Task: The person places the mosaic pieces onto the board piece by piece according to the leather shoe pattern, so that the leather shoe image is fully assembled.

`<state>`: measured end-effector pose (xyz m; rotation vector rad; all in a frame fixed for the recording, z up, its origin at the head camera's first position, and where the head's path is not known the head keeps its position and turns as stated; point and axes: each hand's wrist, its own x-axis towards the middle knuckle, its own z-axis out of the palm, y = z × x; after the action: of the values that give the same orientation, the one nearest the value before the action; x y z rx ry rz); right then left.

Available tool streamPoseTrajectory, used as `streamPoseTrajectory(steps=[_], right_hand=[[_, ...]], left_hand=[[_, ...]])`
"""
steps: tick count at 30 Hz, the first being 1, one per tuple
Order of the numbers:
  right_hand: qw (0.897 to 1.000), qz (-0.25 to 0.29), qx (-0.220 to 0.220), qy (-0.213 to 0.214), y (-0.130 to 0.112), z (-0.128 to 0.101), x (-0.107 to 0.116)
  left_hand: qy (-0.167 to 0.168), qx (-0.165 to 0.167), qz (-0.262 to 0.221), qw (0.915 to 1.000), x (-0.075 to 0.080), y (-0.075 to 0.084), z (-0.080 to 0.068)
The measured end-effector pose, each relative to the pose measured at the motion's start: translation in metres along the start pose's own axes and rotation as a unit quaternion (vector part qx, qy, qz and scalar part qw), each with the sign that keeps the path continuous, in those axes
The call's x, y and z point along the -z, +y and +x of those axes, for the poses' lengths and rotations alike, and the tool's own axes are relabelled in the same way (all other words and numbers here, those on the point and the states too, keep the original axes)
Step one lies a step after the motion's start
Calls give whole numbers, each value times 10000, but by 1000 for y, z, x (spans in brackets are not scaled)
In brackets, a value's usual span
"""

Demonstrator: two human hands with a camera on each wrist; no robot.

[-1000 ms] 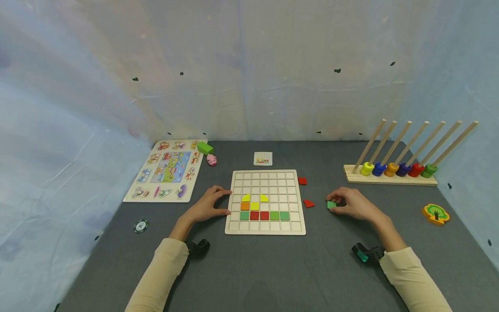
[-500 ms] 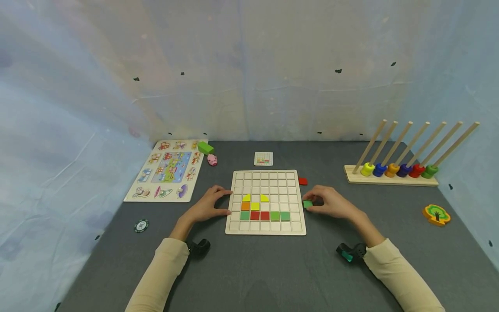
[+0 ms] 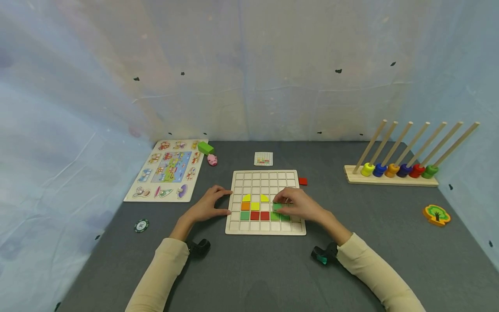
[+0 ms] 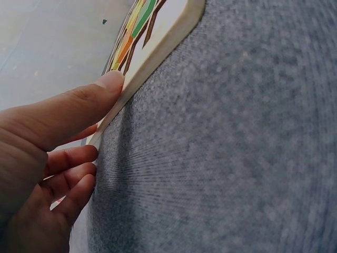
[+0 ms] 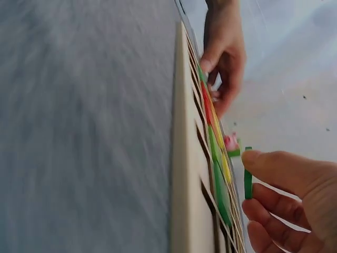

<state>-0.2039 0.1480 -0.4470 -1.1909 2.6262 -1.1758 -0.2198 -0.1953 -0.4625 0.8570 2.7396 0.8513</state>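
Note:
My right hand (image 3: 303,205) pinches a green tile (image 5: 248,176) between thumb and fingers. In the head view it is over the right half of the wooden grid board (image 3: 238,226), just behind the front row of coloured tiles. The tile looks raised off the board in the right wrist view. My left hand (image 3: 207,206) touches the board's left edge, thumb nearer me and index finger farther back. Set in the grid are red tiles (image 3: 259,216), green tiles, an orange tile (image 3: 245,206) and yellow pieces (image 3: 255,206). My right fingers partly cover the green tiles at the right.
A small pattern card (image 3: 263,158) lies behind the board, and a red tile (image 3: 302,181) at its right edge. Back left are a picture puzzle (image 3: 186,190), green block (image 3: 205,148) and pink pig (image 3: 212,160). A peg stacker (image 3: 390,179), tree piece (image 3: 436,215) and chip (image 3: 141,225) lie farther out.
My right hand has carried the green tile leftward from the table to over the board. It now covers the spot where a second red piece lay. The left hand has stayed at the edge.

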Motion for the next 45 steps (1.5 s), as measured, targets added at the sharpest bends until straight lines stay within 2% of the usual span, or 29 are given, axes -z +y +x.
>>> streamPoseTrajectory(steps=[7,12,21,27,33,45], right_hand=[[9996,-132,115,216,-3,14,-23],[9993,-164,127,320,-2,19,-30],[9985,-466,277,79,-1,19,-26],[9969,-545,498,265,3,21,-31],[9949,-845,392,392,0,21,-31],[9956,-799,426,220,1,21,-30]], left_hand=[[-3,6,-34,10000,-1,-1,0],[10,-3,-26,10000,0,0,0],[6,9,-13,10000,0,0,0],[-30,80,-17,10000,1,1,-1],[-23,91,-39,9999,1,2,0],[8,54,-44,10000,1,3,0]])
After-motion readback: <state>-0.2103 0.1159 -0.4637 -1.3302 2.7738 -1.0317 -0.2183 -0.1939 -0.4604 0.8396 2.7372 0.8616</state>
